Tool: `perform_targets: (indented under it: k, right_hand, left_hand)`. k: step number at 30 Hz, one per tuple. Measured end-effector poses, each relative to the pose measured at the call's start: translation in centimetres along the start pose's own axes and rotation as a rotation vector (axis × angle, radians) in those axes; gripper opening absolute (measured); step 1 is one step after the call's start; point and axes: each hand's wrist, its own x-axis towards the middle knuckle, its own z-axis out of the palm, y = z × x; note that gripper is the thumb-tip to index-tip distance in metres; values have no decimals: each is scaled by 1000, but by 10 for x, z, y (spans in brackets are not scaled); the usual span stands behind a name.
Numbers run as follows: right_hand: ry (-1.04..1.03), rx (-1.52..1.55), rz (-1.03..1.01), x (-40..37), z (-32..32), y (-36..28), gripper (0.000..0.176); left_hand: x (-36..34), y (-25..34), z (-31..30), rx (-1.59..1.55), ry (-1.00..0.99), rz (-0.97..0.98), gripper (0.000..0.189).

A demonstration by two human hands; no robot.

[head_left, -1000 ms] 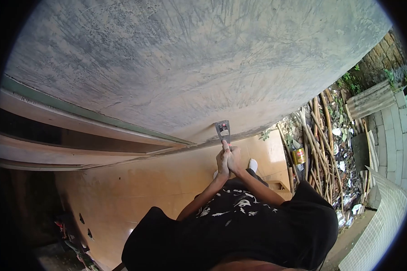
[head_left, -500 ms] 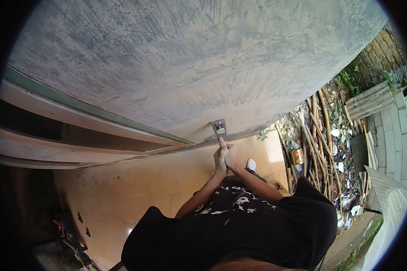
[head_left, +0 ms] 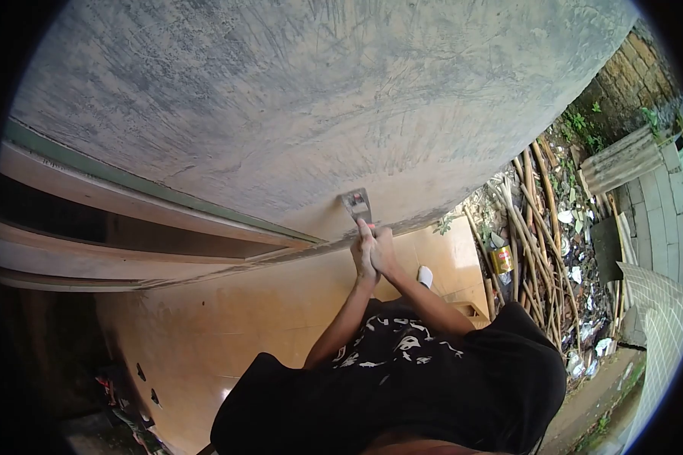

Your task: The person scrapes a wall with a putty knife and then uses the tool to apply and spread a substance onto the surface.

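Both hands are wrapped round the handle of a scraper (head_left: pixel 355 203) with a flat, greyish blade and a reddish mark on it. Its blade lies against the lower part of a rough, grey-white wall (head_left: pixel 341 106). My left hand (head_left: pixel 365 255) is closed on the handle, with a finger or thumb stretched up toward the blade. Pressed beside it, my right hand (head_left: pixel 384 250) is closed too. Most of the handle is hidden inside the hands.
On the left, a window frame (head_left: pixel 159 189) with a green edge runs along the wall. Below is a tan tiled floor (head_left: pixel 228 326). To the right lie bamboo poles (head_left: pixel 535 250), a yellow can (head_left: pixel 502 259) and litter. Grey blocks (head_left: pixel 664 220) stand farther right.
The scraper has moved a little left and up along the wall, its blade now tilted more to the left. Both hands moved with it and kept their hold.
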Motion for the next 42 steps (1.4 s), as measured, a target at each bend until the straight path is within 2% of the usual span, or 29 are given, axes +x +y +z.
perform_targets:
  k: [1,2,4,5,6,7,8,9,10,12,16,19,21,22,24,26,29,31,32,35,37,42]
  right_hand:
    - [-26,-68,-92,-7,-2,-15,60]
    - [-41,-67,-67,-26,-2,-20,60]
    - [1,-64,-107,-22,-4,-42,58]
    - [5,-148,-21,-22,-5,-18,59]
    - [5,-147,-14,-25,-3,0,59]
    - [9,-125,18,-29,-1,15,60]
    - [20,-106,33,-26,-1,20,61]
    - [38,-148,105,-31,-3,10,62]
    - [38,-151,105,-31,-3,13,62]
    - [55,-155,124,-34,-1,23,63]
    - [90,-133,139,-36,-2,27,63]
    - [73,-163,180,-38,-2,24,63]
    - [75,-150,71,-30,1,1,62]
    - [71,-149,82,-29,4,-12,62]
    - [41,-149,-61,-17,9,-45,62]
    - [69,-195,-65,-14,15,-27,61]
    - [58,-101,-39,-28,16,-5,61]
    - [77,-4,-22,-29,11,5,62]
    - [81,-5,-20,-33,9,11,62]
    - [82,-40,93,-47,4,25,63]
    - [84,-62,161,-46,1,29,64]
    - [75,-47,158,-45,0,25,64]
  left_hand:
    - [-7,9,3,-88,2,-57,47]
    - [-17,0,-11,-84,28,-71,47]
    - [26,-34,-42,-210,-295,153,52]
    - [67,-119,-81,-300,-145,122,52]
    - [47,-108,-78,-298,-141,116,52]
    - [14,-80,-61,-153,-85,110,51]
    - [-2,-55,-42,-16,-43,115,49]
    - [-6,-50,-39,-17,-46,134,49]
    - [-6,-52,-41,-20,-45,133,49]
    - [-5,-65,-55,-15,-88,-17,50]
    - [-2,-78,-66,51,-97,-8,50]
    - [-8,-73,-63,-30,-132,-22,50]
    - [2,-54,-46,-18,-60,56,47]
    - [4,-41,-43,-14,-52,49,47]
    - [17,-4,-29,-268,-287,78,44]
    - [23,-13,-38,-144,-299,121,51]
    - [8,-31,-51,-190,-230,84,43]
    - [10,-49,-52,0,-107,68,47]
    - [5,-49,-54,0,-110,65,47]
    - [-8,-53,-58,-46,-110,-118,46]
    - [-14,-57,-61,-22,-101,-119,47]
    - [-17,-55,-56,-22,-32,-167,45]
